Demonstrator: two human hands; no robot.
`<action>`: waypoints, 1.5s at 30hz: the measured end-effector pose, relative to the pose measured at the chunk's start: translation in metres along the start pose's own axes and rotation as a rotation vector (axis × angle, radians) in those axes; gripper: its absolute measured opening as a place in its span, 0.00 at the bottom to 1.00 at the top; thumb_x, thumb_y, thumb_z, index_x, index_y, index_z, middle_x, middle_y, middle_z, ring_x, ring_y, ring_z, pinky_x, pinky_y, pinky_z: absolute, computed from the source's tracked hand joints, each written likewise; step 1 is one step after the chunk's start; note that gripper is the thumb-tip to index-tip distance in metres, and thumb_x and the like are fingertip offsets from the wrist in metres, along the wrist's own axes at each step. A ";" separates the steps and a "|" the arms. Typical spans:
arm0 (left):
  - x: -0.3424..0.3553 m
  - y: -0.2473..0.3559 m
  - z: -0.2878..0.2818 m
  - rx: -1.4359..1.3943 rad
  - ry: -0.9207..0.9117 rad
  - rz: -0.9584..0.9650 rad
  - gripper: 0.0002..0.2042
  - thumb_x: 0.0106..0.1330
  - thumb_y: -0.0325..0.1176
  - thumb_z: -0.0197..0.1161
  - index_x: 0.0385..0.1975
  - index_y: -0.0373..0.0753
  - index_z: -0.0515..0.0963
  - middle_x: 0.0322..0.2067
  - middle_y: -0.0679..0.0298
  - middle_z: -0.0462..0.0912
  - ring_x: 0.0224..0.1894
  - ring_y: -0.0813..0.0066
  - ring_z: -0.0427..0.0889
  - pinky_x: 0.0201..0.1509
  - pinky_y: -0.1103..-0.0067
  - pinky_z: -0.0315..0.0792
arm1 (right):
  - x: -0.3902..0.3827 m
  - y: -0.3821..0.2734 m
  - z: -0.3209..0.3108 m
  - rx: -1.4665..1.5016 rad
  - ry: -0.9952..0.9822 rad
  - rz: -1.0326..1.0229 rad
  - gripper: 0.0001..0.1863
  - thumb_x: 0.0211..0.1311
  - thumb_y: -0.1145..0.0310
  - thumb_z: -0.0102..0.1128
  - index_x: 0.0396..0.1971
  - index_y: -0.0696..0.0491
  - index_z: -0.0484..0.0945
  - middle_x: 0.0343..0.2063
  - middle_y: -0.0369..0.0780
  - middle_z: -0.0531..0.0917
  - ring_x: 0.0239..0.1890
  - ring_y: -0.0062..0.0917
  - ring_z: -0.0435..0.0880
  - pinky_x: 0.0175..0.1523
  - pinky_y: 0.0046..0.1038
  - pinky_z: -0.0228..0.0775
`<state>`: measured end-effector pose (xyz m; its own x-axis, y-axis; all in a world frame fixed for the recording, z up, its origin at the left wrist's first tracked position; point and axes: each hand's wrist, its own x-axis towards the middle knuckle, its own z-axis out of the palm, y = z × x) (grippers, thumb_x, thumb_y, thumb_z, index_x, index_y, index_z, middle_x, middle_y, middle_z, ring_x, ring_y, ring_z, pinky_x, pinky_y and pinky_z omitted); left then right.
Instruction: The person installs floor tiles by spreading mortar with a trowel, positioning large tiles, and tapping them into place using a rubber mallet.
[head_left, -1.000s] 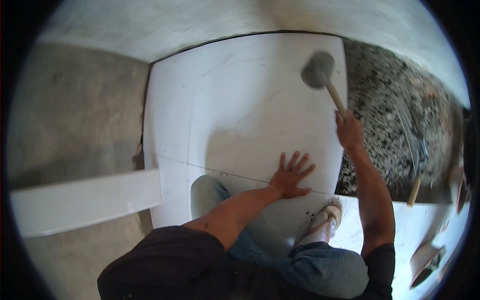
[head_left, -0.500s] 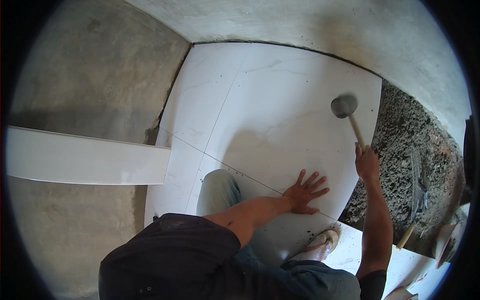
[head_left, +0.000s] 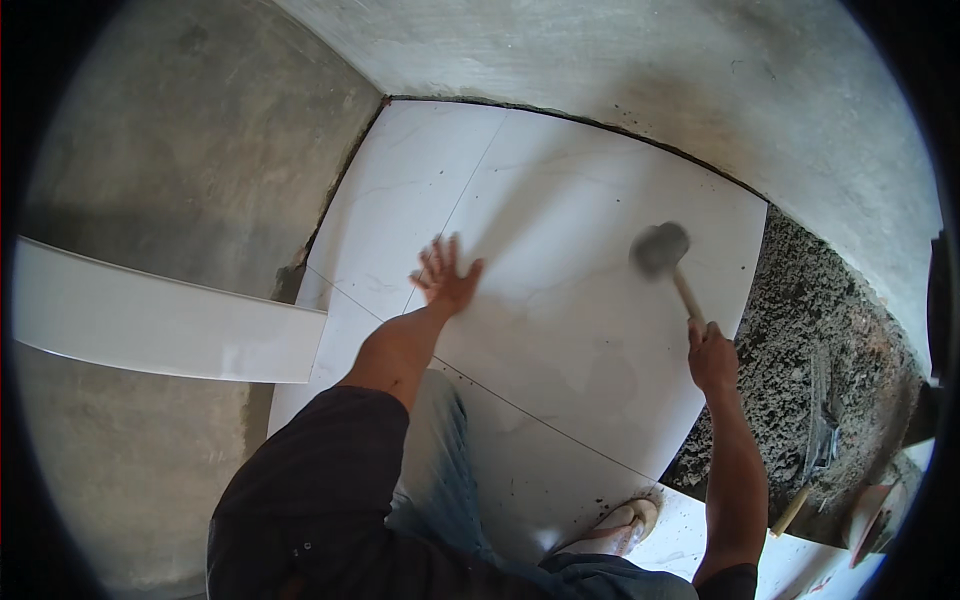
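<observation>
Large white tiles with faint veins [head_left: 560,170] cover the floor in the corner. My left hand [head_left: 445,275] has its fingers spread over the upper-left part of the large tile, beside a seam; I cannot tell whether it touches the surface. My right hand [head_left: 711,355] grips the wooden handle of a rubber mallet [head_left: 660,249], whose blurred dark head is over the right part of the same tile. My left knee and my sandaled foot [head_left: 625,520] are low in the picture, on the tiles.
Bare grey walls [head_left: 700,90] meet behind the tiles. A long white strip [head_left: 150,310] extends from the left edge. At right is a bed of rough mortar [head_left: 785,290] with a metal trowel [head_left: 825,440], a wooden handle [head_left: 790,510] and a reddish object [head_left: 868,520] at the far edge.
My left hand has moved up and left across the tile from near the lower seam, fingers still spread. The mallet head is lower and slightly left compared with half a second ago.
</observation>
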<state>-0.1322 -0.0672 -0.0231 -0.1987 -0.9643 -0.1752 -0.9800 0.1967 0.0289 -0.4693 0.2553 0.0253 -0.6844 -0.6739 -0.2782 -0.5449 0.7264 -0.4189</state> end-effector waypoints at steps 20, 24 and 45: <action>-0.092 0.102 0.062 0.045 0.054 0.149 0.37 0.68 0.59 0.39 0.71 0.42 0.44 0.72 0.49 0.36 0.73 0.44 0.31 0.67 0.42 0.32 | -0.349 0.168 0.027 0.188 0.277 0.501 0.26 0.70 0.50 0.43 0.22 0.59 0.69 0.12 0.54 0.69 0.18 0.56 0.69 0.23 0.45 0.58; -0.190 0.212 0.078 0.102 0.068 0.810 0.37 0.66 0.58 0.45 0.70 0.42 0.50 0.71 0.48 0.39 0.72 0.43 0.34 0.67 0.40 0.34 | -0.468 0.185 0.053 0.166 0.121 0.784 0.31 0.63 0.40 0.50 0.20 0.57 0.67 0.11 0.51 0.70 0.18 0.51 0.72 0.26 0.46 0.61; -0.344 0.253 0.039 0.456 -0.315 1.999 0.15 0.57 0.46 0.59 0.35 0.41 0.76 0.41 0.64 0.72 0.43 0.69 0.73 0.44 0.70 0.67 | -0.110 0.351 -0.123 -0.101 0.442 0.439 0.27 0.62 0.49 0.57 0.52 0.53 0.71 0.52 0.51 0.74 0.54 0.46 0.72 0.57 0.46 0.62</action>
<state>-0.3117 0.3209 0.0058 -0.6940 0.6319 -0.3451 0.6168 0.7691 0.1677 -0.6450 0.6006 0.0154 -0.9785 -0.2060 -0.0133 -0.1957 0.9465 -0.2565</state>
